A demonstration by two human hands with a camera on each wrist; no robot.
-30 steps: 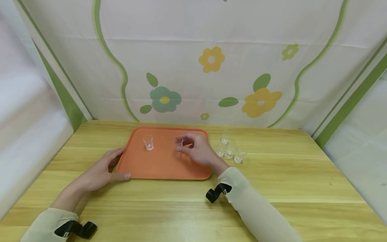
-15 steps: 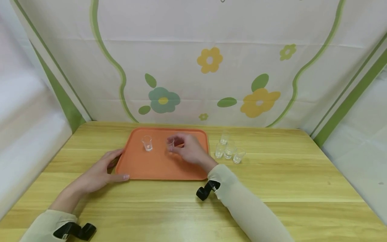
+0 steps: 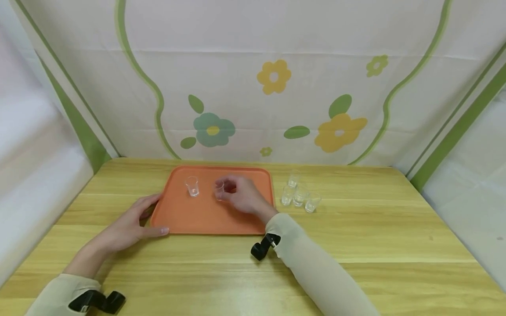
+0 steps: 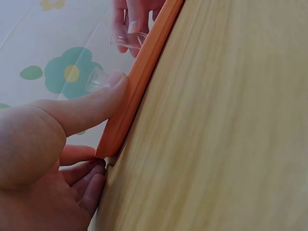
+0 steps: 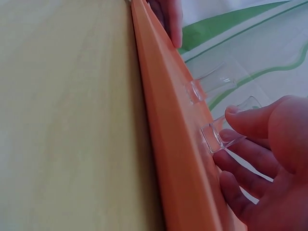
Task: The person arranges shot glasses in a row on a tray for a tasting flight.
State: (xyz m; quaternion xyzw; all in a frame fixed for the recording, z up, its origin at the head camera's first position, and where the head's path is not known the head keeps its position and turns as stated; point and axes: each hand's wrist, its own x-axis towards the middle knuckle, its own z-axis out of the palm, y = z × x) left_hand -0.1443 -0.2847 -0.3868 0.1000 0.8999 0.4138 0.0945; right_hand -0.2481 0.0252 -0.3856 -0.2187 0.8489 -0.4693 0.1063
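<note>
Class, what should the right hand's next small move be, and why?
Probably ease the held glass onto the orange tray and release it: the right hand pinches it roughly upright, at or just above the surface, near a second glass standing there.

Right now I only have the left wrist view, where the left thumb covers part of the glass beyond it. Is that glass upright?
Observer: Yes. In the head view, the standing glass sits with its base on the orange tray.
Operator: Anything over to the right, outside my picture?
Observer: Four more glasses, clustered on the table to the right of the tray.
Operator: And the one being held: rim or base toward the tray?
Observer: Base. In the right wrist view, the right hand holds the second glass with its thick base toward the tray; whether it touches, I can't tell.
</note>
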